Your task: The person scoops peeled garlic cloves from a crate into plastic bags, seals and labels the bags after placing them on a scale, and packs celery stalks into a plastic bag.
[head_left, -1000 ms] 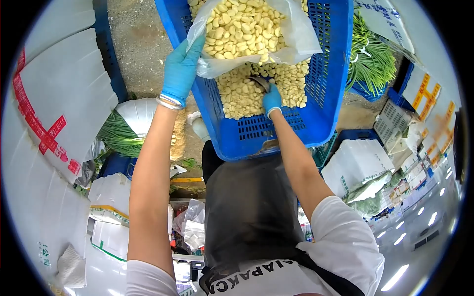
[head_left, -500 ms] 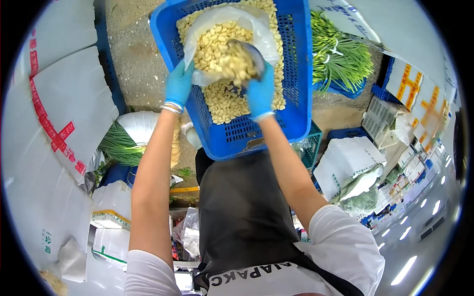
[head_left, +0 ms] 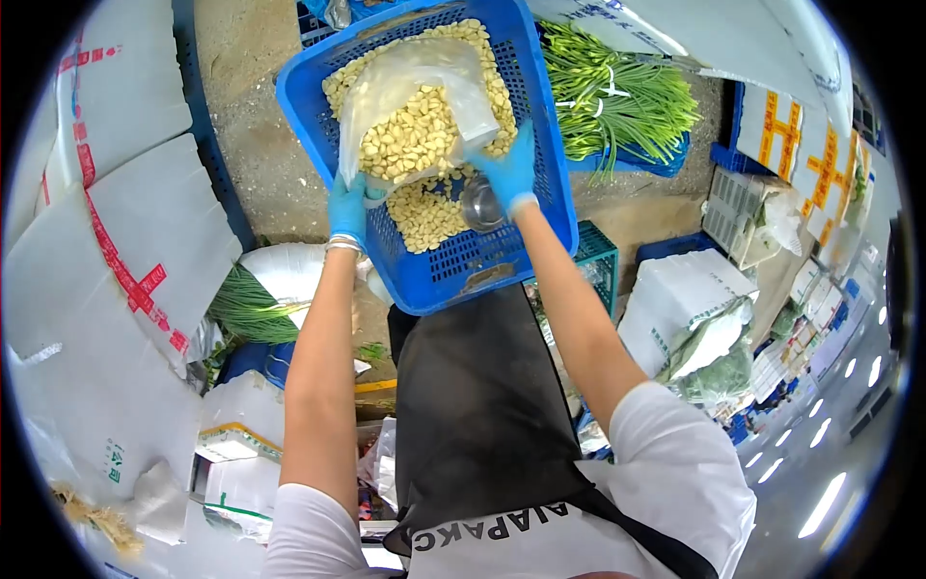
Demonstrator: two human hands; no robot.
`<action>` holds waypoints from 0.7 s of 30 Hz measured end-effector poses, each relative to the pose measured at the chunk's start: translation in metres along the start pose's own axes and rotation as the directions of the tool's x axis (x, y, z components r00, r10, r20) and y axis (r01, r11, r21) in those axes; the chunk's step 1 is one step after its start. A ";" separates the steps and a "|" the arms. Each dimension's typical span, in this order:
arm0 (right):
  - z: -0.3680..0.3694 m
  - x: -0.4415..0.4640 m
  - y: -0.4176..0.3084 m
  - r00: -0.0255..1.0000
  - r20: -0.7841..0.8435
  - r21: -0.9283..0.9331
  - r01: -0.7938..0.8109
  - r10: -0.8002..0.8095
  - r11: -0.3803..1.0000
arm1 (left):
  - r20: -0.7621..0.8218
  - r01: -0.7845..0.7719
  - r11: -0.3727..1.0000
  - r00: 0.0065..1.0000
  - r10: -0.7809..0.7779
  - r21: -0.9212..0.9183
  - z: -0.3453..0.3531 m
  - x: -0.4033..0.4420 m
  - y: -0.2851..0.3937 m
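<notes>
Blue-gloved left hand (head_left: 348,209) and right hand (head_left: 508,174), silvery wristband (head_left: 344,243), white short-sleeved shirt (head_left: 680,473), black lettering (head_left: 492,529), black apron (head_left: 473,405)

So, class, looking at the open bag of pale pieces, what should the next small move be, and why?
Probably lift the near edge of the bag slightly: the left hand is at one side of its open mouth, the right hand near the other, and pale pieces lie close to that edge, so some might spill.
</notes>
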State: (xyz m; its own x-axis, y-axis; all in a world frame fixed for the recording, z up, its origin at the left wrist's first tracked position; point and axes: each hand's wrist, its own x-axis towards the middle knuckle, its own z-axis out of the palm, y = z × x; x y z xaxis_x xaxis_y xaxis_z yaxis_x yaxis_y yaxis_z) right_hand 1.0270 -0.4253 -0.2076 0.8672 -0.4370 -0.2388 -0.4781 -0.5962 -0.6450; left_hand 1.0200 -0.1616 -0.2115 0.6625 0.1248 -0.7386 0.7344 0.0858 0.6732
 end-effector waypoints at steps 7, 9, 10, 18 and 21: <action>-0.030 0.013 -0.047 0.874 0.466 0.548 -0.408 0.139 0.731 | 0.051 -0.044 0.998 0.998 0.046 -0.041 0.018 -0.063 0.031; -0.071 0.025 -0.010 0.870 0.468 0.546 -0.422 0.155 0.724 | 0.060 -0.081 0.995 0.995 0.085 -0.056 0.014 -0.080 0.077; -0.113 0.024 -0.015 0.859 0.478 0.810 -0.512 0.184 0.285 | 0.067 -0.103 0.993 0.992 0.107 -0.066 0.015 -0.092 0.102; -0.258 -0.152 -0.077 0.973 0.198 0.949 -0.220 0.118 0.225 | 0.263 -0.213 0.973 0.937 0.229 -0.088 -0.011 -0.300 0.193; -0.279 -0.279 -0.074 0.930 0.190 0.982 -0.182 0.314 -0.054 | 0.501 -0.221 0.974 0.838 0.216 -0.049 -0.012 -0.411 0.180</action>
State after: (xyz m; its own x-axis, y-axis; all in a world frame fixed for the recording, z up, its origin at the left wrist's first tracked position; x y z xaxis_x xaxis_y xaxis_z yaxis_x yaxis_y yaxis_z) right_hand 0.7812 -0.4475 0.1095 0.6833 -0.4659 -0.5622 0.0052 0.7731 -0.6343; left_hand 0.8784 -0.1857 0.2131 0.7874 -0.3722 -0.4913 0.5616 0.1047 0.8208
